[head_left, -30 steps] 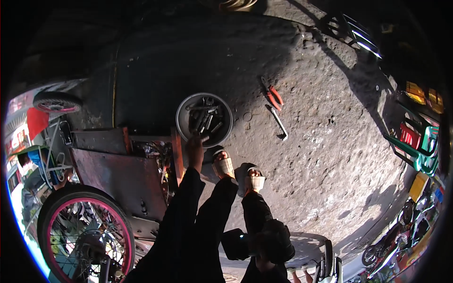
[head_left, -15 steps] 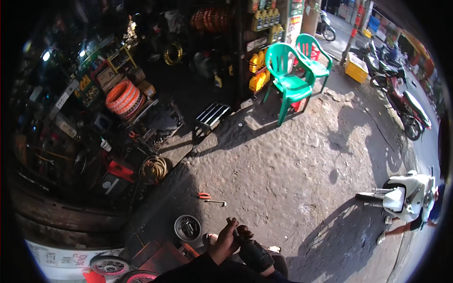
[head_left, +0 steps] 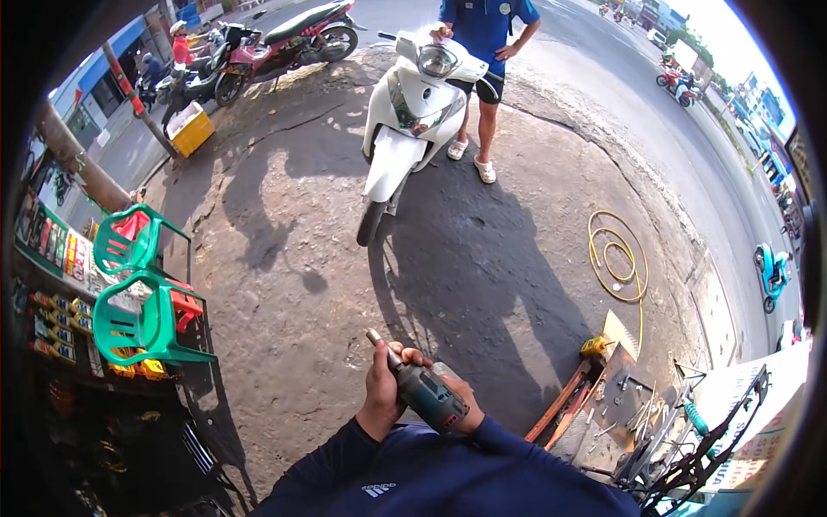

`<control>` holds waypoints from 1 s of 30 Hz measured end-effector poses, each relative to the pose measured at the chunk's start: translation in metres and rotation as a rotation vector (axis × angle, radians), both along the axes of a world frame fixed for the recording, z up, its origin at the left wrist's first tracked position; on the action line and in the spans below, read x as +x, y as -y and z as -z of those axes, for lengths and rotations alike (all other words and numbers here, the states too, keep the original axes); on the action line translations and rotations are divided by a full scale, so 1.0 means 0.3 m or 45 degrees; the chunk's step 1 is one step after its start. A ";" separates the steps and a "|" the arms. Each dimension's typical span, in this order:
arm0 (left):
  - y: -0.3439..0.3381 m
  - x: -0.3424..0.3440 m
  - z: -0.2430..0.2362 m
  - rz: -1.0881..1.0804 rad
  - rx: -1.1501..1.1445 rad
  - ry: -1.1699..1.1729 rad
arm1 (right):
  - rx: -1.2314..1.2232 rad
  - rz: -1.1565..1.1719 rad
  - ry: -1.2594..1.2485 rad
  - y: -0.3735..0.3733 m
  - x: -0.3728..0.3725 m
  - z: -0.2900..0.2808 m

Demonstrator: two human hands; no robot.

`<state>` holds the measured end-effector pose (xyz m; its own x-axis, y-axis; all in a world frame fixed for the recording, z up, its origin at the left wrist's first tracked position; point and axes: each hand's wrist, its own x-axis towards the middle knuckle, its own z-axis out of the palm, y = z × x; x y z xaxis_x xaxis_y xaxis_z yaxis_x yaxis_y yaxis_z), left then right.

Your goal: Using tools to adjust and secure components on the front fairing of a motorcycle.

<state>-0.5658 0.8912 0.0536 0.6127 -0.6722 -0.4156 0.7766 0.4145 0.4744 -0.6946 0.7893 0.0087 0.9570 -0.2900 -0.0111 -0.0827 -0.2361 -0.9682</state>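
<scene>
Head view: the left hand [head_left: 382, 395] was closed around the nose of a dark green power tool [head_left: 422, 389]; the right hand [head_left: 463, 412] gripped its body, held at chest level above the pavement [head_left: 327, 284]. A white scooter [head_left: 409, 112] stood well ahead. Best practice: keep both hands firm and the socket end pointed away.

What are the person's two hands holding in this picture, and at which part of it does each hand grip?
Both grip a dark green power tool. The left hand wraps the front, just behind the metal socket; the right hand holds the rear body.
</scene>
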 end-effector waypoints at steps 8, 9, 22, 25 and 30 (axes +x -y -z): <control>0.909 0.472 0.063 0.640 -0.273 -0.052 | 0.000 0.545 0.119 0.732 0.380 0.015; 1.013 0.532 0.071 0.676 -0.443 -0.082 | -0.319 0.563 0.095 0.831 0.437 0.009; 2.353 1.258 0.053 0.501 -0.401 -0.194 | -0.624 0.623 0.150 2.168 1.138 0.050; 2.599 1.422 0.048 0.389 -0.392 -0.181 | -0.383 0.612 0.078 2.459 1.329 -0.010; 2.909 1.667 0.077 0.253 -0.394 -0.210 | -0.330 0.464 -0.105 2.827 1.635 -0.213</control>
<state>-0.0656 0.0186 0.0306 0.4001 -0.8798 -0.2567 0.9113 0.3522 0.2134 -0.2040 -0.0588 0.0725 0.7909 -0.6110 0.0346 -0.2794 -0.4109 -0.8678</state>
